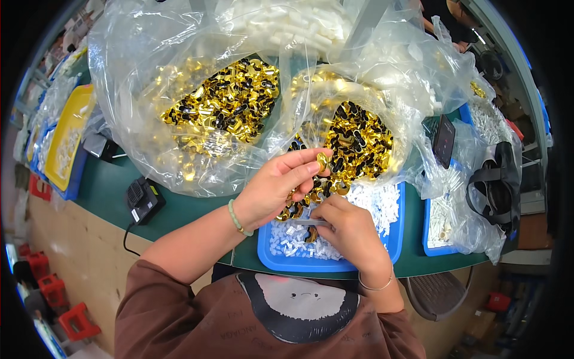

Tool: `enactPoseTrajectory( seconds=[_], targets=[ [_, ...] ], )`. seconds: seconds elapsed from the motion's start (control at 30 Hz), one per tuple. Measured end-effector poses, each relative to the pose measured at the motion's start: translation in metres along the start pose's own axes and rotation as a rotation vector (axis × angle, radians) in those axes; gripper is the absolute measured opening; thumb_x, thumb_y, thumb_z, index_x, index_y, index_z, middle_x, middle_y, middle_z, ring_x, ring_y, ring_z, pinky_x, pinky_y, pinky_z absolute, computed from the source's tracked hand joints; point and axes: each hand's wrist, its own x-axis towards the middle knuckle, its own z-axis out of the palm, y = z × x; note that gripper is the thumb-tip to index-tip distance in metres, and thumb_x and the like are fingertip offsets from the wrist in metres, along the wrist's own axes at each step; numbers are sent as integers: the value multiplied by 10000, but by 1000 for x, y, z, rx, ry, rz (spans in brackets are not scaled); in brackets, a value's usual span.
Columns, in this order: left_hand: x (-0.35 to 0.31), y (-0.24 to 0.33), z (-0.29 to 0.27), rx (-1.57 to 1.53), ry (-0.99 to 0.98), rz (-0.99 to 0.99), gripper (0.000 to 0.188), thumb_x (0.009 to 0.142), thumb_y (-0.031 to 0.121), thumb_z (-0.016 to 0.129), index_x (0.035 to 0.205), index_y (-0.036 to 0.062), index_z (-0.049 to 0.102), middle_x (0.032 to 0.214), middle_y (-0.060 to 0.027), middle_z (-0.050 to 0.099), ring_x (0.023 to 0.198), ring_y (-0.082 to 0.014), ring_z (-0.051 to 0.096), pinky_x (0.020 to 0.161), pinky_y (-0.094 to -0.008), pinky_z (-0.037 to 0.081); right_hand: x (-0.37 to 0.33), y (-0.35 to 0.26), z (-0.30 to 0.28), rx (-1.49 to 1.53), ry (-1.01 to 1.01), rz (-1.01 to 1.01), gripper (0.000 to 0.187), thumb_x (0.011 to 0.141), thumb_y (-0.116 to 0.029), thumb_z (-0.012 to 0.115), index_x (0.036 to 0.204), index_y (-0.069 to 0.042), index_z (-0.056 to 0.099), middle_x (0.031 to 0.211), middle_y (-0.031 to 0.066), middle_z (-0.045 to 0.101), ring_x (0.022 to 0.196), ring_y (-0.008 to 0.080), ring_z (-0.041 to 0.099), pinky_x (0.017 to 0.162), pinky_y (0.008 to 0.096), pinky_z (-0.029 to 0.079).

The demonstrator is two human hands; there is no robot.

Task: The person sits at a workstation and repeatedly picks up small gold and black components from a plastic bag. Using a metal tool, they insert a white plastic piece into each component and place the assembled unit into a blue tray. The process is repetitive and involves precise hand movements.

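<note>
Between the thumb and index finger of my left hand [267,186] is a small shiny gold piece [323,161]; the other fingers curl beneath it. My right hand [354,232] is closed, lower and to the right, with a thin pale strip [311,222] at its fingertips; its kind is too small to make out. Below both hands lies a blue tray [299,264] of small white plastic pieces [293,246]. Some gold pieces rest at its far left side, and one gold piece [311,234] lies beside my right fingers.
Two clear plastic bags hold heaps of gold-and-black pieces [239,99] [366,140]. Behind them is a bag of white parts [287,24]. A black device [144,200] with a cable sits left; a phone-like dark screen [443,140] and another blue tray [439,251] are right.
</note>
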Motion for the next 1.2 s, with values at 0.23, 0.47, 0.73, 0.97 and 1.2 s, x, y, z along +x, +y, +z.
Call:
enactPoseTrajectory(
  seconds=[0.23,0.47,0.73,0.97,1.2],
  targets=[
    [2,-8,-4,35,-14,-2,296,984,176,541,1262,75,534,1069,-59,638,658,-8,455,536,-155,357,-3,7,-5,194,96,98,231,695,63,709,908,-22,679,843,88,666,680,173,628,630,276,499],
    [-3,-5,7,84,-47,-82,237,977,192,566,1189,85,553,843,-1,620,627,-9,477,521,-150,370,0,3,-17,657,463,215,131,803,45,707,932,36,689,768,17,592,670,59,485,592,205,390],
    [-3,-13,9,-7,-87,-109,183,954,129,605,1131,86,591,763,44,569,634,-7,503,509,-148,375,1,-4,-10,548,585,156,138,802,59,701,938,34,705,919,58,612,721,66,544,609,206,428],
    [-4,-14,7,21,-75,-110,202,926,167,654,1103,83,606,853,50,621,668,-2,535,527,-142,396,1,-3,-8,377,595,86,173,779,55,714,944,4,699,907,94,605,709,113,580,576,215,459],
    [-6,-13,9,125,-26,-75,198,904,136,675,1083,83,609,865,28,663,664,-16,554,536,-149,413,4,-5,-7,201,647,3,175,763,42,734,925,-12,692,881,81,606,700,129,583,520,232,470]
  ],
)
